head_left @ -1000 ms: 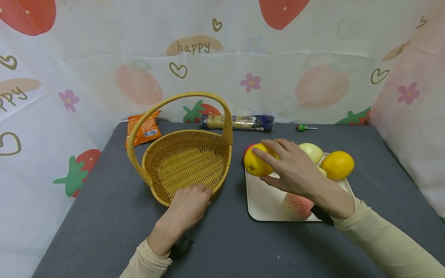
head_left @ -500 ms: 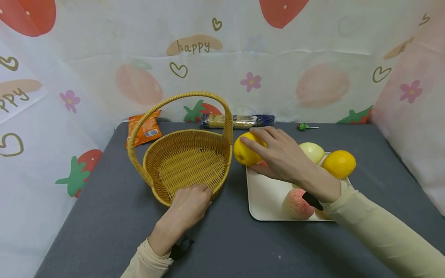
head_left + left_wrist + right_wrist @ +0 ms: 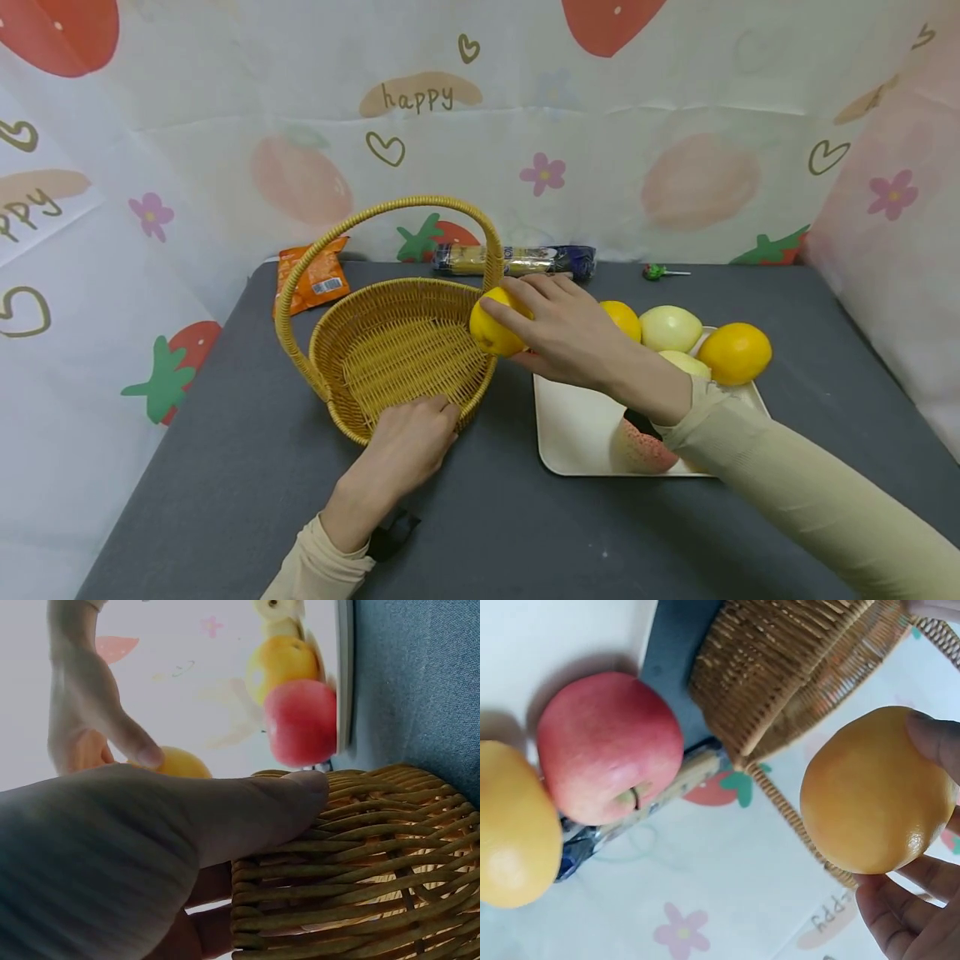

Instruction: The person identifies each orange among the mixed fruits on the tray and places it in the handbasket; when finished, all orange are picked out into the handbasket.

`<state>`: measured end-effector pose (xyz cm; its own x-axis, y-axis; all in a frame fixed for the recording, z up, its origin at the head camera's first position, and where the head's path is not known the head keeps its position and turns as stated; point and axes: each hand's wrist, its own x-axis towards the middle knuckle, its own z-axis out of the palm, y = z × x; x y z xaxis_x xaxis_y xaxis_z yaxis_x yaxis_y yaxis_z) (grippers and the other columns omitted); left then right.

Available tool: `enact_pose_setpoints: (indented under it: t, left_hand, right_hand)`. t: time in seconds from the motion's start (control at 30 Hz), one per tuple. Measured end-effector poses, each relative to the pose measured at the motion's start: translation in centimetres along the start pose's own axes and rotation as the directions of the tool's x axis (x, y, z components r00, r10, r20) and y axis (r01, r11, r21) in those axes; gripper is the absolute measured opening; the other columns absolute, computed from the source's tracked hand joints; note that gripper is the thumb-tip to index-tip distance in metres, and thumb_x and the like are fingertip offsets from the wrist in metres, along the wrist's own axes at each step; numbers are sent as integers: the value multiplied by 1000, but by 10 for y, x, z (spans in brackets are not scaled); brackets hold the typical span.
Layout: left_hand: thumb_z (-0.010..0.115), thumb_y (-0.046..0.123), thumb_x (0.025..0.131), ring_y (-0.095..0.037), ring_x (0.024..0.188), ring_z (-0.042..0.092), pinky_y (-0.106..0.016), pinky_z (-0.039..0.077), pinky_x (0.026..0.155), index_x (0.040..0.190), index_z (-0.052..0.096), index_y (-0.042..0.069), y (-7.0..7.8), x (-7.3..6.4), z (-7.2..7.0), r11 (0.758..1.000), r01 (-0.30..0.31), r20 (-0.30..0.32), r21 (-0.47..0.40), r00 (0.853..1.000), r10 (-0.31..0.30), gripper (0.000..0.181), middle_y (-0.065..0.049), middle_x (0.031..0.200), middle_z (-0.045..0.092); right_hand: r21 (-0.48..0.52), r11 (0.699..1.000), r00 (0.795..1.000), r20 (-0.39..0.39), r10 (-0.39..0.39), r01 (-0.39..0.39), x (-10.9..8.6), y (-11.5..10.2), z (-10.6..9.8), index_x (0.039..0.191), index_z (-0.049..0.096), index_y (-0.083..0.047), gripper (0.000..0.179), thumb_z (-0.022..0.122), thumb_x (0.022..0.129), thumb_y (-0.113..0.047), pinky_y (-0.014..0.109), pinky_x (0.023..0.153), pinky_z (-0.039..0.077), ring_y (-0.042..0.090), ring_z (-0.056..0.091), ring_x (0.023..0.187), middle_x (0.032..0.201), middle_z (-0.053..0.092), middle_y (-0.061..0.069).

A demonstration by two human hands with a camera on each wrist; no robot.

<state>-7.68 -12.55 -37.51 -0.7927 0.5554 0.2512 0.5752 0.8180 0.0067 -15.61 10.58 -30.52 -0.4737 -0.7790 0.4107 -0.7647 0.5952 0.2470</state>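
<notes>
1. Left hand (image 3: 412, 437), nearest to me: thumb on one side of the wicker, fingers on the other, clamped on the near rim.
2. Basket (image 3: 401, 346): upright on the dark table (image 3: 225, 467), its handle raised. From where I stand, no fruit shows on its woven floor.
3. Right hand (image 3: 570, 342): thumb and fingers set round a yellow fruit (image 3: 495, 325) and clamped on it. The fruit is aloft at the basket's right edge, by the handle's foot; whether it touches the wicker I cannot tell. Judged by its place, the lifting is done; setting down and release are not.
4. White tray (image 3: 573, 433), right of the basket: at least six fruits lie on or against it. These are a pink peach (image 3: 647, 450) near the front, two pale green fruits (image 3: 671, 328), an orange-yellow fruit (image 3: 737, 353), a second yellow fruit (image 3: 622, 320) and a red apple (image 3: 607, 746), which shows in the wrist views. With one fruit raised, I judge the stage early.
5. Far edge: orange packet (image 3: 315, 275), wrapped roll (image 3: 525, 261) and lollipop (image 3: 656, 272), none of them in hand.
</notes>
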Motion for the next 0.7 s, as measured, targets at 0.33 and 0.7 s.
enact_pose_setpoints:
  t: [0.33, 0.7]
  left_hand:
    - [76, 14, 82, -17, 58, 56, -31, 42, 45, 74, 60, 12, 1, 0, -1, 1000, 10, 19, 23, 1000, -10, 18, -1, 71, 57]
    - [76, 15, 83, -16, 57, 55, -30, 41, 45, 73, 60, 13, 0, 0, 1, 999, 4, 24, 35, 1000, -5, 18, 0, 71, 58]
  right_hand:
    - [-11, 999, 998, 46, -46, 46, 22, -13, 11, 137, 51, -18, 67, 79, 80, -40, 42, 99, 48, 32, 57, 119, 135, 55, 15]
    - [-23, 998, 997, 51, -59, 60, 40, -20, 28, 136, 51, -18, 61, 75, 83, -38, 41, 98, 49, 30, 59, 115, 132, 57, 14]
